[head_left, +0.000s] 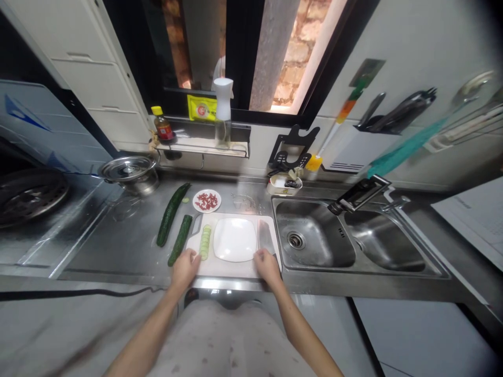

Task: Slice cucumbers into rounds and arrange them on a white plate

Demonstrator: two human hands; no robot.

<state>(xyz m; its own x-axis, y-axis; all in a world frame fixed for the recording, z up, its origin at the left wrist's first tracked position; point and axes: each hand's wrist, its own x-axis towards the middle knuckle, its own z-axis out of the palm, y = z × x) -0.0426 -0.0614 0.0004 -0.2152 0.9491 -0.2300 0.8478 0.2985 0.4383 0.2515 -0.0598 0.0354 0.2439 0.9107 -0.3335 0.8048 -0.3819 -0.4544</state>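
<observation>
A white square plate [234, 240] lies on a white cutting board [231, 269]. To its left runs a row of overlapping cucumber slices [205, 242]. My left hand [186, 268] is closed at the board's left side, fingertips beside the lower slices; whether it pinches one is unclear. The fingers of my right hand [268, 267] close at the plate's lower right corner. A knife [266, 235] lies flat along the board's right side, its handle partly behind that hand. Left of the board are a cut cucumber [181, 241] and a longer whole cucumber [172, 214].
A small plate of chopped red pieces [207, 201] sits behind the board. A lidded steel pot [135, 175] stands back left. The double sink [314, 235] adjoins the board on the right. A shelf [188, 147] holds a sauce bottle [163, 125] and spray bottle [223, 115].
</observation>
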